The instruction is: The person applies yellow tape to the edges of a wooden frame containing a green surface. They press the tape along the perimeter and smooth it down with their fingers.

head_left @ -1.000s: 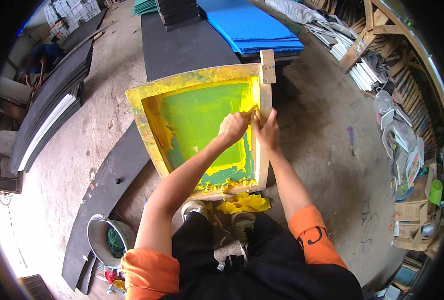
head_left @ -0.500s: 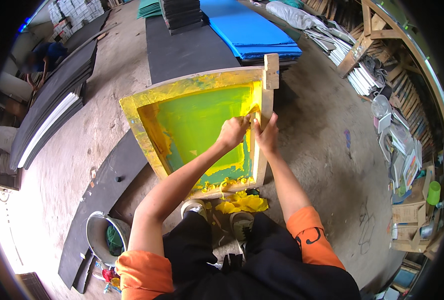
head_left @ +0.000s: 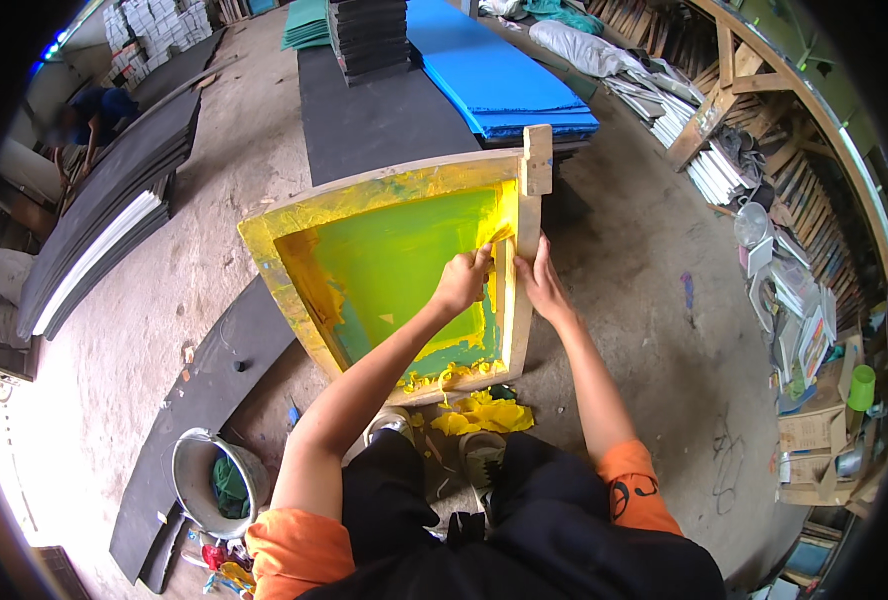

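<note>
My left hand [head_left: 462,283] is bending its fingers inward at the inner right edge of a rectangular wooden frame smeared with yellow [head_left: 364,195]; I cannot tell whether they are closing on anything. My right hand [head_left: 544,282] is resting against the frame's right bar, its fingers stretching out along the outer side. The frame is sitting just ahead of my shoes [head_left: 482,455], surrounding a yellow-green flat screen [head_left: 404,250]. Crumpled bright yellow scraps [head_left: 489,413] are lying below its near edge. A round grey bucket [head_left: 192,480] is holding dark green cloth [head_left: 230,488] to my left.
</note>
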The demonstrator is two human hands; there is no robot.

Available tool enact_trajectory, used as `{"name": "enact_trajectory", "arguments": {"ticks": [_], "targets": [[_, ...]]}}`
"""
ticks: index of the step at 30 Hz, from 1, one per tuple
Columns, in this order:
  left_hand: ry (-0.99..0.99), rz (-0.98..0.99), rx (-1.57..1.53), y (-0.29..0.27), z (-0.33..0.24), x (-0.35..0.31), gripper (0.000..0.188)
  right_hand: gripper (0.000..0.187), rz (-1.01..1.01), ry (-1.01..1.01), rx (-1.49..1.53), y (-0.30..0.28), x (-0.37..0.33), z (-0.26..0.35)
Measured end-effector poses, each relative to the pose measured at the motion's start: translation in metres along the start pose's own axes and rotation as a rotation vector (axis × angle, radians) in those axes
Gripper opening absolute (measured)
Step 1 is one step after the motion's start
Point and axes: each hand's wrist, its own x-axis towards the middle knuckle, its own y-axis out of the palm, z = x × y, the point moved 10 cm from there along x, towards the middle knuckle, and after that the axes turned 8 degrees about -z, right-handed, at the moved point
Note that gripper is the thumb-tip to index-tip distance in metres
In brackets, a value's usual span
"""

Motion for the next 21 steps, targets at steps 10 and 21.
{"name": "enact_trajectory", "arguments": {"ticks": [10,21], "targets": [[0.068,-0.092,0.177,-0.004,-0.006,-0.001,0.056,0.073,-0.338,0.003,0.263,-0.051,0.127,0.110],[0.005,0.098,0.154,0.019,-0.012,-0.011,0.055,0.049,-0.742,-0.091,-0.350,-0.083,0.100,0.111]]}}
